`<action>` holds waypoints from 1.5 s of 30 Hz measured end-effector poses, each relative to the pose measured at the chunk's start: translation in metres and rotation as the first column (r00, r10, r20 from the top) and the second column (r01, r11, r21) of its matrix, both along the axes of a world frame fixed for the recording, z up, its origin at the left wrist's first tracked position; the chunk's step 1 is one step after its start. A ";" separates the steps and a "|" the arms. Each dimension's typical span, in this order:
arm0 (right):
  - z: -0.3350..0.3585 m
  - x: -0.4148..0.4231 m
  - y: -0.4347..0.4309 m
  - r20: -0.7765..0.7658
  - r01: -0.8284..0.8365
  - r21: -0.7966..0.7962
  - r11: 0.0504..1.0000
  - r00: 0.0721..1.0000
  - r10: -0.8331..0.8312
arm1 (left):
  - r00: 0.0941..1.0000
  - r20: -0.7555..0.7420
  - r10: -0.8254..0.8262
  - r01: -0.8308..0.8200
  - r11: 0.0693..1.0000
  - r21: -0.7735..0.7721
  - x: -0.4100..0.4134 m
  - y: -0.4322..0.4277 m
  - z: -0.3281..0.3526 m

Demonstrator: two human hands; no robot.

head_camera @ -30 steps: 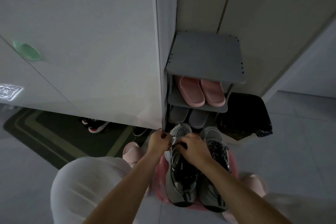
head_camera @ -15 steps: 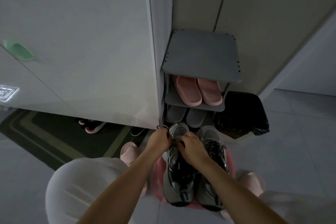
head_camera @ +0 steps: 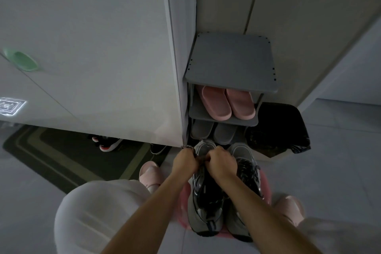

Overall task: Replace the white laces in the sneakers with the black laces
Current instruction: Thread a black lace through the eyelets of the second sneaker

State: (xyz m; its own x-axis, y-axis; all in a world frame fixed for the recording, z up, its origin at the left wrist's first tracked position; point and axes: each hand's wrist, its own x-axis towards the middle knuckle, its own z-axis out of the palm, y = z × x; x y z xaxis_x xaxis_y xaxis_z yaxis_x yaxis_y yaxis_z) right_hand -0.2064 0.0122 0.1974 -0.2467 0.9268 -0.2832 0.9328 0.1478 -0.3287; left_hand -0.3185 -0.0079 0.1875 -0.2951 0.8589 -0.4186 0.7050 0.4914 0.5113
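Two grey sneakers stand side by side on a pink stool, toes pointing away from me. The left sneaker has its dark tongue showing below my hands. The right sneaker carries dark lacing over its tongue. My left hand and my right hand are closed close together over the toe end of the left sneaker's lacing. A thin lace end runs between their fingertips; its colour is hard to tell in the dim light.
A grey shoe rack stands ahead with pink slippers and grey slippers on its shelves. A black bag lies to its right. A white door is at left, a dark mat below it.
Both hands have drawn closer together over the left sneaker's lacing. The view shifted slightly; the sneakers stay put.
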 end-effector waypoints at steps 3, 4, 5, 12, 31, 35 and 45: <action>-0.003 0.000 -0.001 0.002 0.022 0.024 0.999 1.000 -0.022 | 1.000 0.000 -0.026 0.026 1.000 -0.008 0.000 0.001 -0.005; -0.004 0.001 -0.001 0.004 0.015 0.029 0.999 1.000 -0.015 | 0.999 -0.007 -0.031 0.031 0.999 -0.010 0.000 0.002 -0.007; -0.005 0.001 -0.001 0.014 0.000 0.034 0.999 1.000 -0.001 | 0.999 -0.026 -0.040 0.040 0.999 -0.009 0.001 0.003 -0.008; -0.011 -0.002 0.001 0.081 -0.088 0.030 0.996 0.993 0.085 | 0.999 -0.036 0.009 -0.011 0.998 -0.068 0.006 0.007 -0.008; -0.013 0.001 -0.004 0.064 -0.105 0.077 0.992 0.993 0.100 | 0.817 0.395 0.421 -0.380 0.907 -0.181 -0.003 0.004 -0.016; -0.011 -0.001 -0.009 -0.058 -0.052 0.041 0.998 0.997 0.055 | 0.789 0.438 0.432 -0.392 0.902 -0.182 -0.001 0.001 -0.016; 0.002 0.010 0.001 -0.256 -0.007 -0.186 0.983 0.966 -0.042 | 0.888 0.381 0.259 -0.264 0.964 -0.041 0.005 -0.013 -0.013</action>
